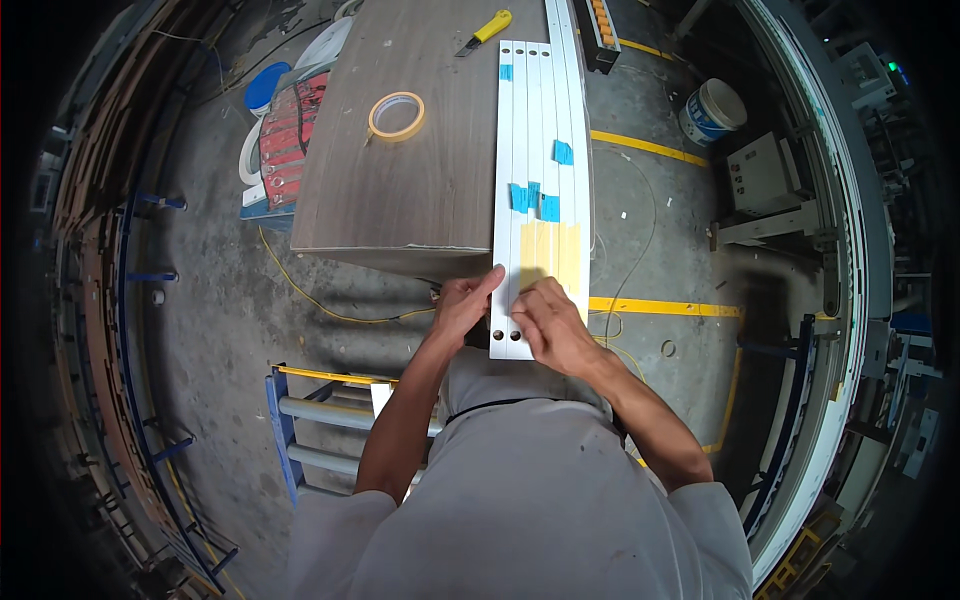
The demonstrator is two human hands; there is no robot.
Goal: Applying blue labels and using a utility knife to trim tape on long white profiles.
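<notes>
Along the right side of the brown tabletop (420,200), a set of white strips (545,110) is laid lengthwise side by side, with the near ends carried past the front edge toward the person's body. The strips are pierced by round holes (515,336) at the ends, and small blue tape pieces (563,152) are stuck on them farther up. Below these, a broad patch of yellow tape (555,250) is spread across several strips, while the leftmost one is left outside it. By the left hand (465,305), the left edge of the strips is gripped near the overhanging end, with the thumb set at the edge and the other fingers mostly hidden. By the right hand (555,325), the strips are touched at the lower end of the yellow patch; its fingers are curled together, but whether a tape end is pinched there cannot be told, as the fingertips are turned from view. The step in hand is judged to be work on the tape at this near end, either pressed down or picked at. For the next move, a steady left-hand hold and light fingertip control seem to be called for. Farther up the tabletop, a roll of tape (402,136) and a yellow utility knife (490,26) are left unheld.
</notes>
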